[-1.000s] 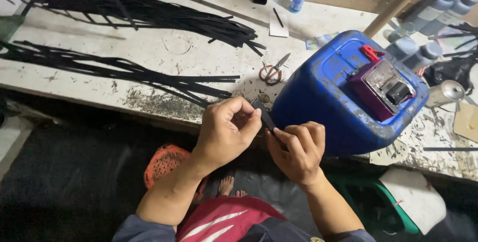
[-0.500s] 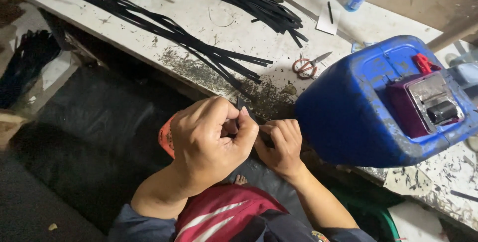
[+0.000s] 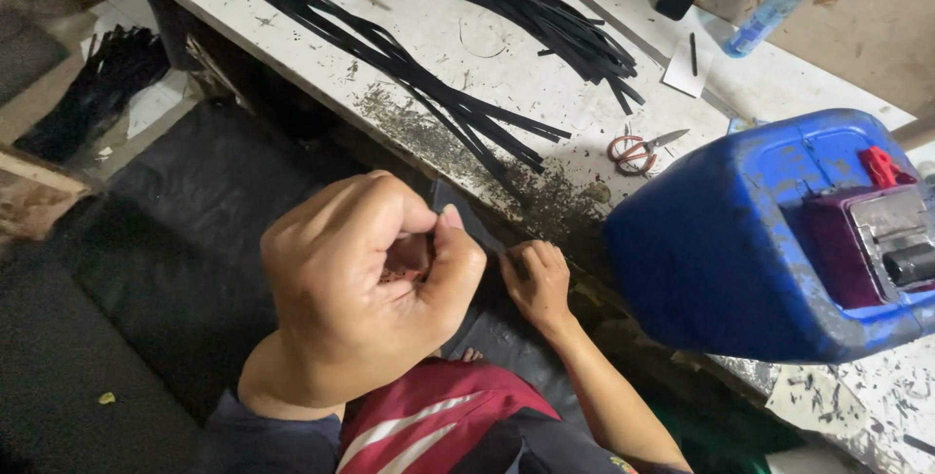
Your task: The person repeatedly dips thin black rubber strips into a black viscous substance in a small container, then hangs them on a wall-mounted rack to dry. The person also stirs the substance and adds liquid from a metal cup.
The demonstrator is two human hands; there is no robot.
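White paint-flecked workbench [image 3: 506, 65] | black strips [image 3: 429, 84] | dark floor [image 3: 146, 269]

A long workbench [image 3: 506, 75] with a white, paint-flecked and stained top runs diagonally from far left to near right. Its near edge is worn dark and crumbling. Beyond it, at far right, stands a brown, blotched wall [image 3: 857, 16]. Below the bench, black sheeting [image 3: 195, 240] covers the floor, with a small yellow scrap lying on it at near left. A wooden batten [image 3: 39, 170] crosses the left edge. Lighting is even and cool.
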